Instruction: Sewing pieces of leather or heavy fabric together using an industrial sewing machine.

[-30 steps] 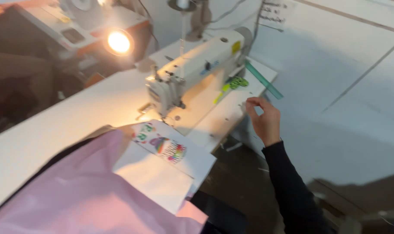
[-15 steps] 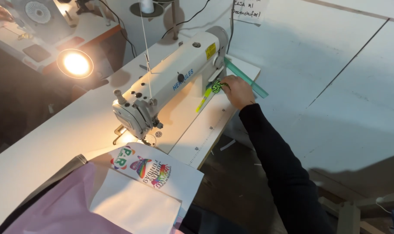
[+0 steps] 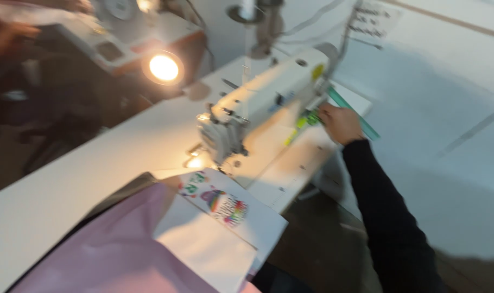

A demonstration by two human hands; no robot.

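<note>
My right hand, in a black sleeve, reaches to the right end of a white sewing machine. Its fingers rest on the end of a green and yellow tool that lies on the machine bed. Blur hides whether the fingers grip it. A teal ruler lies just beyond the hand. Close to me, pink fabric lies under a white cloth piece with a colourful print in front of the needle. My left hand is out of view.
A lit round lamp shines behind the machine. The white table runs off to the left. Another sewing station stands at the back left, with another person's hand beside it. A thread cone stands above the machine.
My right hand went from the table edge up to the green tool beside the machine and has stayed there. The camera has shifted, so the machine sits more to the centre.
</note>
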